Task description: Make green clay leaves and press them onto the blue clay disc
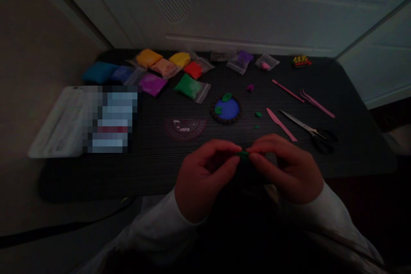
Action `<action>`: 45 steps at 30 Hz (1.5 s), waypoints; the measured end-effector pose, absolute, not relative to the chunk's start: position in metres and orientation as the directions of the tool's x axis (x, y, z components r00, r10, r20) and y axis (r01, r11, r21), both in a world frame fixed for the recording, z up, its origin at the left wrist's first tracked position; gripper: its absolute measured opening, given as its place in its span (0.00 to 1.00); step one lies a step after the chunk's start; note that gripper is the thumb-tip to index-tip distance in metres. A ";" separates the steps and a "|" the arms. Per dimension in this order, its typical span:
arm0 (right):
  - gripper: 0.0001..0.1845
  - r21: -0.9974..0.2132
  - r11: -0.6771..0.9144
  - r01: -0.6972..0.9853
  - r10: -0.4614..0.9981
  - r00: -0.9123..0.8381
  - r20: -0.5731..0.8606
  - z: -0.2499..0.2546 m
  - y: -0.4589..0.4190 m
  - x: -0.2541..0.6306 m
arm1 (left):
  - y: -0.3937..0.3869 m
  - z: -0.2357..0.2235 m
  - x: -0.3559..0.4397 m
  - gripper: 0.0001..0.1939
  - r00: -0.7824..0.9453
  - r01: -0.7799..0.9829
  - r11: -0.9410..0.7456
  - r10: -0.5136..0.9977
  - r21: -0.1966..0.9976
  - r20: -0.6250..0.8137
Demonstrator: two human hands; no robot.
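A small piece of green clay (244, 155) is pinched between the fingertips of both hands, above the near part of the dark table. My left hand (207, 177) grips its left end, thumb against forefinger. On its right end my right hand (287, 167) closes in the same way. Just beyond them lies a round clay pond (228, 109) with a blue middle, a dark bumpy rim and green leaf shapes on it. Two small green clay bits, one a leaf-like piece (258, 114), rest to its right. A magenta clay bit (250, 88) lies farther back.
Right of the hands lie a pink clay knife (281, 125), scissors (308, 128), pink tweezers (317, 103) and a thin pink tool (288, 90). A protractor (185, 129) lies left. Bags of coloured clay, including green (189, 87), line the back. A booklet (61, 122) is at far left.
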State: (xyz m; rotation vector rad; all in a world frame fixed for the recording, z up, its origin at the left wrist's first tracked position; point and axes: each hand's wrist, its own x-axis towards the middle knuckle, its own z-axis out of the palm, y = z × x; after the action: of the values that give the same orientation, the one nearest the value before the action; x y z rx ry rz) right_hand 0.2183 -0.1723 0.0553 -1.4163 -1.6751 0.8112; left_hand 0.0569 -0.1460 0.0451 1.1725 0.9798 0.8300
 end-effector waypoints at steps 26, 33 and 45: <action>0.05 -0.912 0.095 0.399 0.995 -0.060 0.077 0.053 -0.172 0.219 | -0.146 0.045 0.058 0.09 0.371 -0.006 0.165 0.916 0.986 -0.151; 0.02 -0.921 0.050 0.387 0.998 -0.043 0.036 0.053 -0.171 0.218 | -0.148 0.043 0.056 0.10 0.348 0.101 0.077 0.931 0.992 -0.108; 0.02 -0.932 0.046 0.360 0.998 0.027 0.060 0.050 -0.170 0.212 | -0.150 0.042 0.057 0.16 0.342 0.104 0.002 0.939 0.995 -0.038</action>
State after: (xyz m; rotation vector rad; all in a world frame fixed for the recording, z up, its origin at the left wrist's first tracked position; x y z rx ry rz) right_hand 0.2123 -0.1695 0.0495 -1.4488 -1.4684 0.9438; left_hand 0.0571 -0.1497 0.0417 1.4141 1.0258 0.8813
